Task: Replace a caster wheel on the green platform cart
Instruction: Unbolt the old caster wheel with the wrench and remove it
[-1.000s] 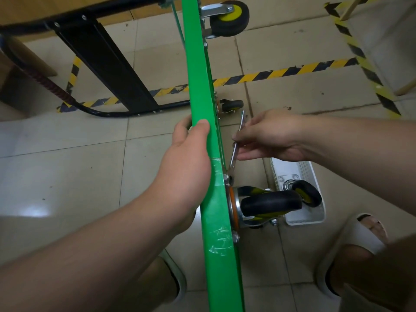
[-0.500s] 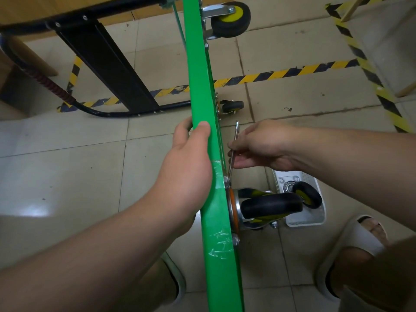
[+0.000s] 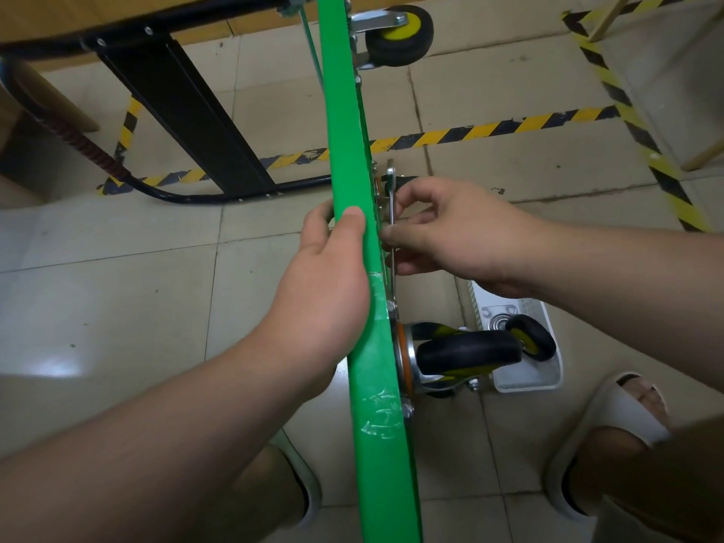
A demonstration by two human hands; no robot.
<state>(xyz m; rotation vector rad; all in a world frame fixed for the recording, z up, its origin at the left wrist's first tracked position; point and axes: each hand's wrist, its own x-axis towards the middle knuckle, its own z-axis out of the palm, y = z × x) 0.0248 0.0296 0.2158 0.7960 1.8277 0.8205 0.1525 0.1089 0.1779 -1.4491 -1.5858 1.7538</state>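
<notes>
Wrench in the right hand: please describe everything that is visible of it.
The wrench is a slim, flat bar of silver metal, seen edge-on. It runs almost parallel to the green cart deck, close beside its underside. Its far end widens into a head. Its near end reaches the fastener at the plate of the mounted caster, though the engagement is too small to confirm. The right hand pinches its middle.

Yellow-black hazard tape (image 3: 489, 131), beige floor tiles (image 3: 117, 307), white slippers (image 3: 630, 413)
</notes>
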